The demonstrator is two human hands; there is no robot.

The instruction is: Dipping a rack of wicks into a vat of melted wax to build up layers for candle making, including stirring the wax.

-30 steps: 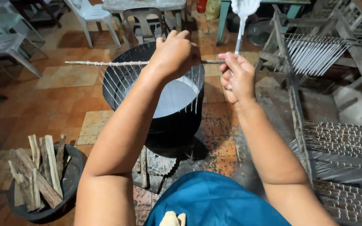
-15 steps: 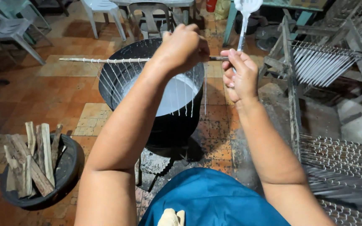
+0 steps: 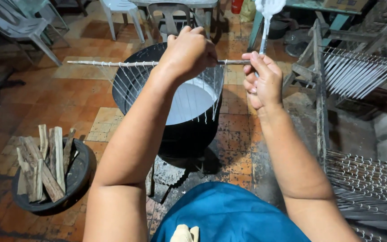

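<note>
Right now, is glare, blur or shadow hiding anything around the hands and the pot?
Head view: left hand and right hand sharp on the stick; white liquid evenly lit, no harsh glare; dark shadow under the black pot; edges bend slightly.

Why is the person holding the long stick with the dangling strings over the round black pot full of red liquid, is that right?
Not quite: the liquid in the round black pot is white, not red, as the head view shows. The rest holds: the left hand and right hand hold the long thin stick with dangling strings over that pot.
</note>
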